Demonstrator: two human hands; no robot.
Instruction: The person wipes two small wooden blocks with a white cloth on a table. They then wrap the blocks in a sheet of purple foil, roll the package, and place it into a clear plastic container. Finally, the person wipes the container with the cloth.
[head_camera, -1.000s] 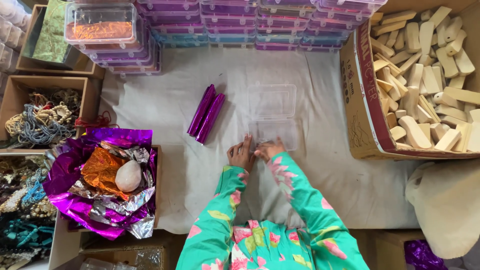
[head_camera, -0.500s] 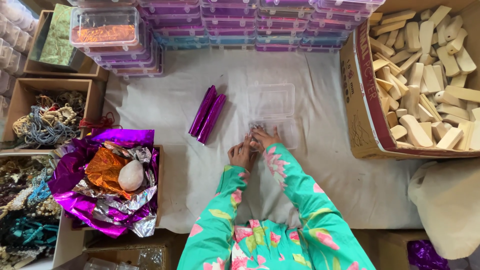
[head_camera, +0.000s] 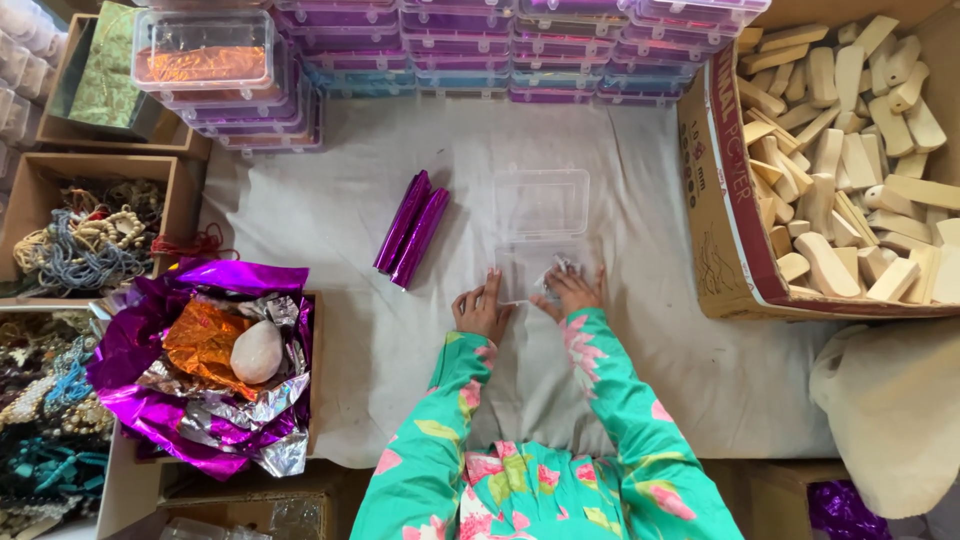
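Meanwhile my left hand (head_camera: 482, 308) lay flat and open on the white cloth (head_camera: 330, 200), fingers spread, holding nothing, its fingertips touching the near left edge of the clear plastic box (head_camera: 541, 232). That box sat open just ahead of both hands, its lid half farther off and its near half under my fingers. My right hand (head_camera: 572, 292) had slid a little to the right and forward since half a second before, and now pressed down into the near half, fingers loosely curled over something small and crinkly that I could not make out. A second earlier both hands had been closer together, nearer my body. Two purple foil rolls (head_camera: 411, 229) lay unmoved, ahead and to the left of my left hand. Well off to the right stood the cardboard box of wooden blocks (head_camera: 845, 170).
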